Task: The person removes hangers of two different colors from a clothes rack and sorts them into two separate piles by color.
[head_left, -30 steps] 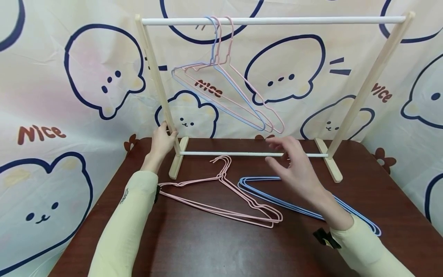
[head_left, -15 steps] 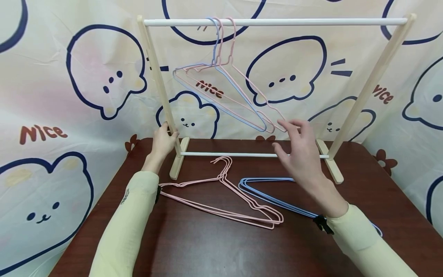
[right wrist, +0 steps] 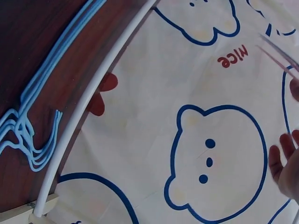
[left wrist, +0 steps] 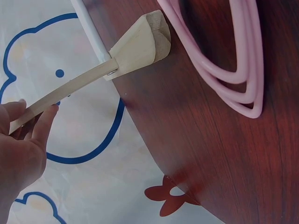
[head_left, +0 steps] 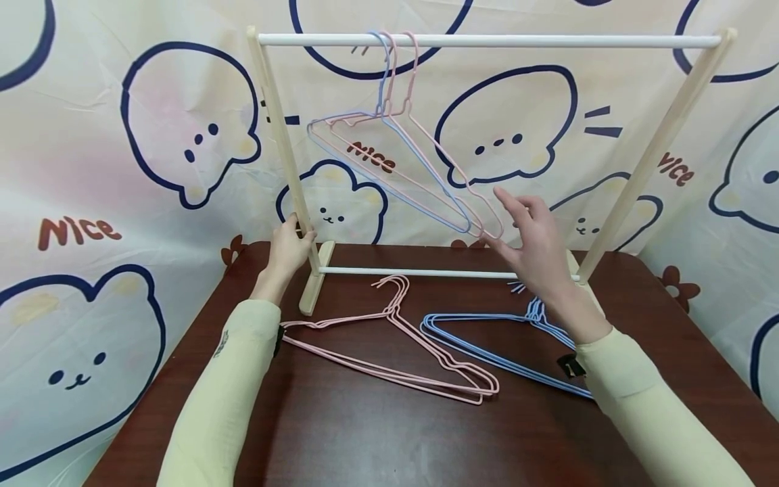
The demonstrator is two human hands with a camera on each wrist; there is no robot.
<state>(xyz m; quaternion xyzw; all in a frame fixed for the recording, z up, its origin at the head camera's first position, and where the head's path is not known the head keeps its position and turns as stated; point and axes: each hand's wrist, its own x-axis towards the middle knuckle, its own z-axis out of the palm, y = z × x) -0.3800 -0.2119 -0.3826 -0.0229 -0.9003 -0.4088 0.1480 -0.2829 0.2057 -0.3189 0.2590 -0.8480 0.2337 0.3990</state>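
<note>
My left hand [head_left: 287,253] grips the left wooden post [head_left: 281,135] of a small clothes rack, low down; the left wrist view shows thumb and fingers around the post [left wrist: 65,89]. My right hand [head_left: 538,253] is raised beside the hanging hangers, its thumb right at the lower right corner of the rightmost pink hanger [head_left: 413,74] and the other fingers spread apart. A second pink hanger and a blue hanger [head_left: 386,74] hang close to it on the white top rail [head_left: 548,41]. In the right wrist view only part of the right hand [right wrist: 286,172] shows at the edge.
Several pink hangers [head_left: 389,312] lie stacked on the dark wooden table [head_left: 341,439]. To their right lie several blue hangers [head_left: 535,311], partly hidden by the right forearm. A white lower bar [head_left: 414,272] spans the rack's feet. Behind stands a bear-printed cloth [head_left: 195,270].
My right hand has risen from over the blue hangers to the corner of the rightmost hanging pink hanger, uncovering the blue hangers' hooks. The left hand stays on the post.
</note>
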